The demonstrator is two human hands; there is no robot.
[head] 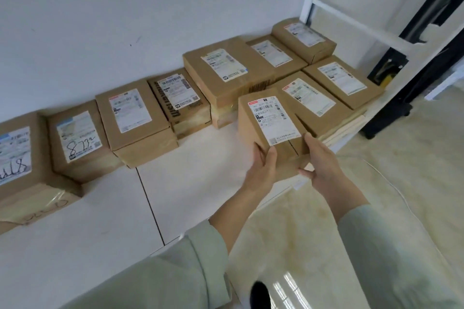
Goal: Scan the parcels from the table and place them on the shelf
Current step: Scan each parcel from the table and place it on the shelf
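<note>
A: Fingers (272, 155) of the left hand (261, 170) wrap the near-left corner of a small cardboard parcel (271, 128), while the right hand (324, 163) clasps its near-right corner; both hands are closed on the box, holding it tilted at the near right edge of the white surface (195, 178), shipping label (273, 119) facing up.

B: And how far along is the job?

A: Early, by the look of it. From the head camera, about nine more labelled parcels stand in a row along the far wall (125, 7), from the hand-marked box (77, 138) at left to the cluster at far right. No scanner is visible, so whether this parcel has been scanned cannot be told.

B: The shelf?

A: A white frame (351, 15) stands at far right; its shelves hold nothing that shows. Nearly everything is left.
</note>
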